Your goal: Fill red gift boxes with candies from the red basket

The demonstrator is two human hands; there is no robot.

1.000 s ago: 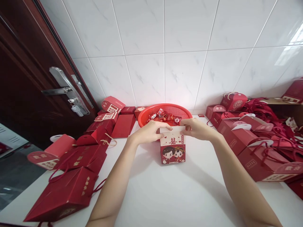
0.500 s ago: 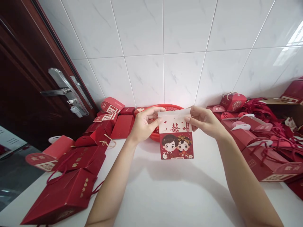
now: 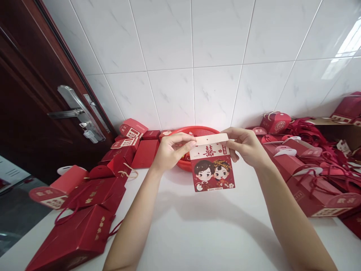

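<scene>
Between my hands hangs a flat red and white cardboard wedding box (image 3: 213, 170), printed with a cartoon couple and a red double-happiness sign. My left hand (image 3: 173, 151) pinches its upper left corner between thumb and fingers. At the upper right corner, my right hand (image 3: 244, 147) grips it the same way. Along the top, a plain cream flap (image 3: 211, 139) is bent forward toward me. Behind the box, a red plastic basket (image 3: 180, 164) stands against the wall, partly hidden by the box and my left hand; small red items lie in it.
Red gift boxes (image 3: 76, 229) crowd the left side of the white table (image 3: 208, 237). More red boxes (image 3: 316, 184) with rope handles fill the right, beside a brown carton (image 3: 324, 130). A tiled wall (image 3: 169, 90) closes off the back; a dark door (image 3: 25, 94) stands at the left.
The top flap, upright before, is now folded forward over the upper edge. The box's lower part has swung slightly to the right. Both hands keep their hold.
</scene>
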